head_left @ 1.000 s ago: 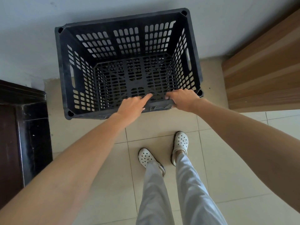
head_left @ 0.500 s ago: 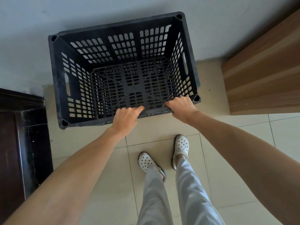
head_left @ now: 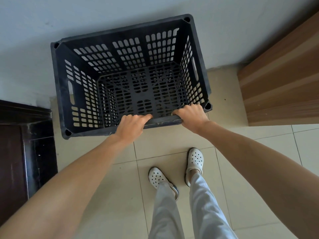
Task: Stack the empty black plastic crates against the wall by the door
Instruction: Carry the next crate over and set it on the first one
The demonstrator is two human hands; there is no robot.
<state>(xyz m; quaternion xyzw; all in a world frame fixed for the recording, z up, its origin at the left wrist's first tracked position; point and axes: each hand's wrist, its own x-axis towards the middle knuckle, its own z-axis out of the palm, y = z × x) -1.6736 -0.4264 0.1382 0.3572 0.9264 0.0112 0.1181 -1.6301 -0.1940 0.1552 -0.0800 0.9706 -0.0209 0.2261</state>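
An empty black plastic crate (head_left: pixel 120 37) with slotted walls and floor stands against the pale wall, seen from above. Through its floor slots more black lattice shows, so it may rest on another crate; I cannot tell for sure. My left hand (head_left: pixel 132 125) grips the crate's near rim left of the middle, fingers curled over the edge. On the same rim further right, my right hand (head_left: pixel 191 116) is closed near the front right corner.
A dark wooden door or frame (head_left: pixel 20 152) stands at the left, close to the crate. A wood-grain panel (head_left: pixel 279 80) rises at the right. Beige floor tiles (head_left: pixel 103 195) lie below, with my white clogs (head_left: pixel 194 160) and grey trousers just behind the crate.
Both hands went from resting with loose fingers on the near rim to curling tightly over it. The crate sits slightly lower and rotated a little in view.
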